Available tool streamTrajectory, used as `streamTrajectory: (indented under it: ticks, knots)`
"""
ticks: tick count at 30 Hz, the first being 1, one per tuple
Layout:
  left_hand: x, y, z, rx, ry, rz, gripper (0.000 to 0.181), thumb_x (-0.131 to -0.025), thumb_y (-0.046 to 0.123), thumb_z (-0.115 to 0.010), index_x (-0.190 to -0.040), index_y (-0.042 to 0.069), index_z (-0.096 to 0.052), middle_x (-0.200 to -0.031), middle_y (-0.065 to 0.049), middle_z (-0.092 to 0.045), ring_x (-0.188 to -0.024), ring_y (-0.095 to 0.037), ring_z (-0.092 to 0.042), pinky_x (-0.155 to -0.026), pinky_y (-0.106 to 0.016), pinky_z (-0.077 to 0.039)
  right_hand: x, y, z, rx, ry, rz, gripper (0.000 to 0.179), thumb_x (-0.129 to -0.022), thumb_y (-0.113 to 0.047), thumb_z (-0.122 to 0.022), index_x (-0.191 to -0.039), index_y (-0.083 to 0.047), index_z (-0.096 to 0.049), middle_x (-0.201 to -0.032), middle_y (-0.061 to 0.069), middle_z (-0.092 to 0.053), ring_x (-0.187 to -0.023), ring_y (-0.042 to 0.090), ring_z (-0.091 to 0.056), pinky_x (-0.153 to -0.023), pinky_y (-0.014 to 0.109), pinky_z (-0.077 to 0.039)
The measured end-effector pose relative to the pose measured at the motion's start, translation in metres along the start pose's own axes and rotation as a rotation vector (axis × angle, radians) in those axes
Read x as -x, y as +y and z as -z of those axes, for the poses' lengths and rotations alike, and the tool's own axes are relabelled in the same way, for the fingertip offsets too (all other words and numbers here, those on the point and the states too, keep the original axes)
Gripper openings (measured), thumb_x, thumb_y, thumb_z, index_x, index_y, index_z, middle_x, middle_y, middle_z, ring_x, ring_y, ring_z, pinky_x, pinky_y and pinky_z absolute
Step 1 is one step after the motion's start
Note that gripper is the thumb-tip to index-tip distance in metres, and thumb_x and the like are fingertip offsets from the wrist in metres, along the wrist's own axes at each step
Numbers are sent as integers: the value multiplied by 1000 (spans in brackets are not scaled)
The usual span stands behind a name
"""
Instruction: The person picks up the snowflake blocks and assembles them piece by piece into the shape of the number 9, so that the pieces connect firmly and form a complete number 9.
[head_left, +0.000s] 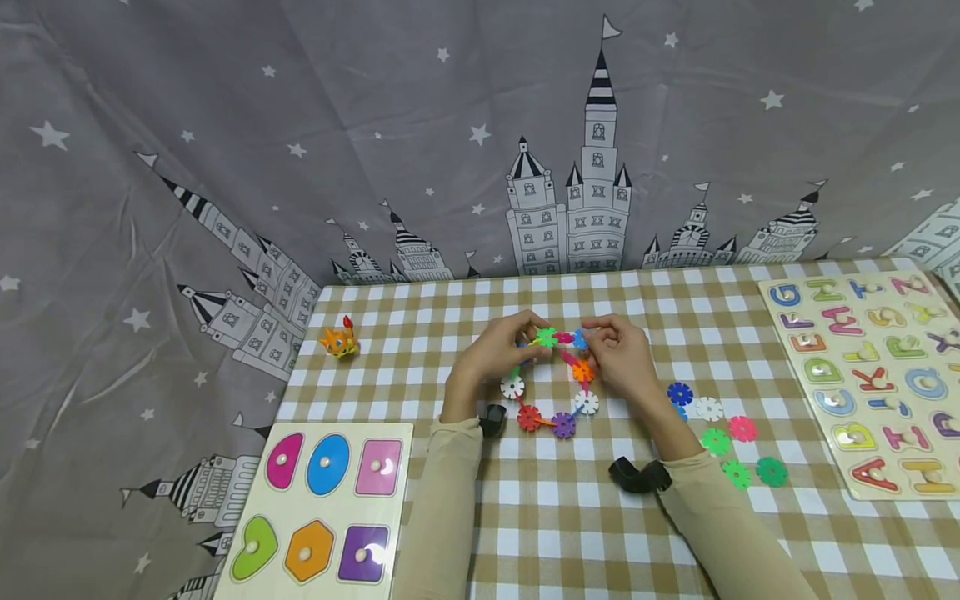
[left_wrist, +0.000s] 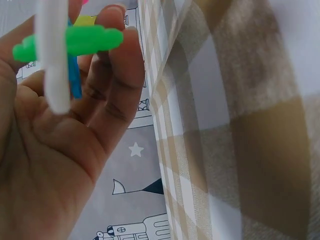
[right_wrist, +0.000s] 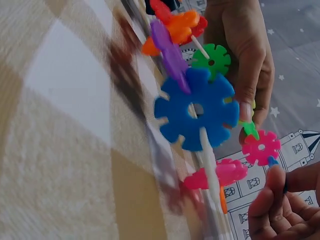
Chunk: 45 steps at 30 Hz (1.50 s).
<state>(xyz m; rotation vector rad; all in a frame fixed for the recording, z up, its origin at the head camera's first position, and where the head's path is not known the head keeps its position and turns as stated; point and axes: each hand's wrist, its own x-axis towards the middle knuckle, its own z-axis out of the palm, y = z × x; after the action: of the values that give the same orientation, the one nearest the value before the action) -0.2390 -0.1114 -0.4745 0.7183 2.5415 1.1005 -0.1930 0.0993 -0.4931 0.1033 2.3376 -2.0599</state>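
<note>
A chain of notched plastic snowflake discs [head_left: 563, 425] in several colours hangs in a loop between both hands, above the table. My left hand [head_left: 495, 354] pinches it by the yellow piece beside a green disc [head_left: 547, 337]; the left wrist view shows that hand [left_wrist: 65, 130] with its thumb and fingers around the chain. A small blue disc [head_left: 581, 339] is pinched by my right hand [head_left: 622, 354], against a pink disc [right_wrist: 261, 147]. In the right wrist view, fingertips [right_wrist: 276, 181] cover most of that blue disc. Whether it is slotted into the pink one I cannot tell.
Loose snowflake discs [head_left: 742, 428] lie right of my right forearm. An alphabet puzzle board [head_left: 843, 450] is at the right, a shape puzzle board [head_left: 292, 442] at the front left. An orange toy figure [head_left: 340, 342] stands at the back left, before a grey castle curtain [head_left: 420, 117].
</note>
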Motion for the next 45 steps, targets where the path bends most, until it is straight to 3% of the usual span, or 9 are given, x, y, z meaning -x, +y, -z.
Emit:
streamTrajectory:
  ticks: [13,25,31,38,42,45]
  knots:
    - [0,8,-1,-13,26,-13,33,-88,23,-74,-117,10,-64,-92,-3,-65,-74,-10,-56,-68,-21,-45,1,0,-5,-200,38,18,28,-95,-2,-60,-115,16,-55,-74,14,-65,-56,14,-69,-57,29,-58]
    - [-2,13,-2,-50,49,-53,33,-88,23,-74,-115,7,-65,-88,-4,-66,-71,-11,-55,-66,-22,-45,3,1,-14,-228,138,49,20,-94,-1,-60,-107,15,-58,-69,8,-64,-52,11,-67,-52,26,-56]
    - [-3,13,-6,-26,8,24,36,-88,26,-73,-117,9,-59,-90,-3,-63,-73,-11,-53,-68,-23,-44,-1,2,-8,-53,121,47,20,-94,-7,-63,-107,8,-64,-75,11,-67,-53,7,-59,-50,16,-47]
    - [0,6,-4,-76,-14,67,47,-94,25,-67,-137,17,-51,-84,-7,-58,-71,-16,-47,-67,-29,-41,-4,1,19,375,-17,107,29,-101,-23,-54,-118,-2,-62,-94,16,-68,-77,20,-60,-70,25,-44]
    - [1,2,-2,-94,-14,61,45,-95,20,-65,-138,20,-54,-110,-10,-66,-90,-19,-56,-84,-34,-47,-4,2,32,562,-206,104,29,-94,-28,-63,-108,-3,-62,-88,9,-60,-71,17,-51,-67,29,-41]
    - [0,1,-2,-102,-42,36,48,-93,15,-64,-140,17,-54,-136,-7,-59,-116,-22,-57,-103,-39,-44,-3,2,36,624,-330,132,26,-90,-27,-68,-101,-3,-62,-82,5,-57,-67,14,-47,-63,28,-39]
